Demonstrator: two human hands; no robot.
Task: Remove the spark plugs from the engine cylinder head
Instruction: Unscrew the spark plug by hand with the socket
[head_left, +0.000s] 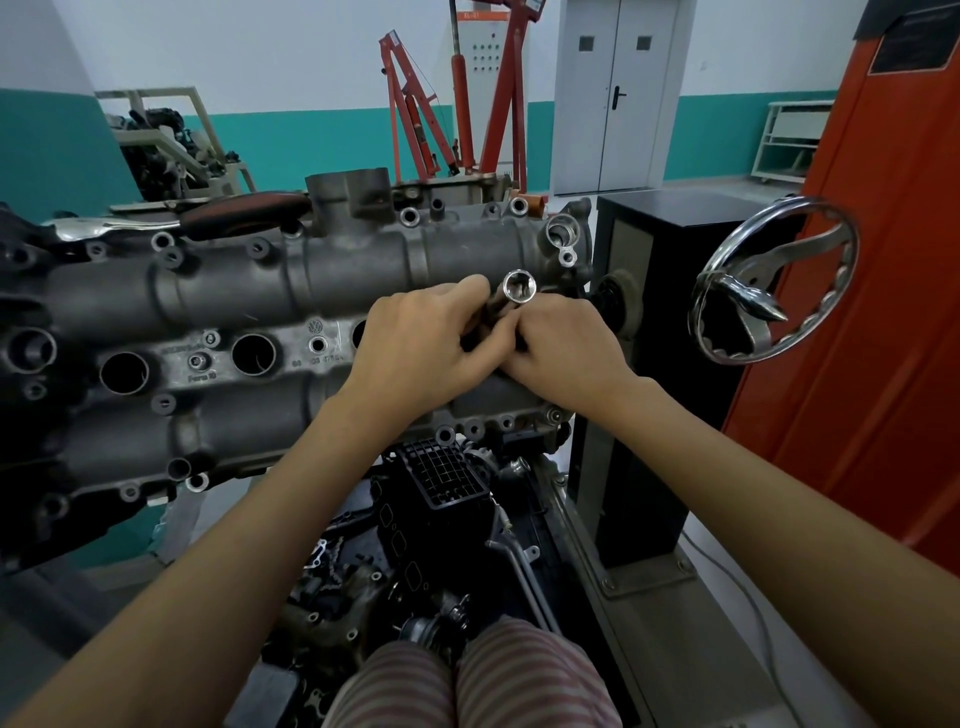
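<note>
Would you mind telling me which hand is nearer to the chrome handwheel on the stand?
Right. The right hand holds the socket tool on the side towards the handwheel; the left hand grips it on the far side.

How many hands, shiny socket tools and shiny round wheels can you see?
Socket: 1
Hands: 2, the left hand and the right hand, both holding the socket
Handwheel: 1
Total: 4

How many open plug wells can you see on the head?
3. One well at far left, a second to its right, a third partly covered by the left hand. Both hands grip the socket further right; a fourth well may be hidden beneath them.
</note>
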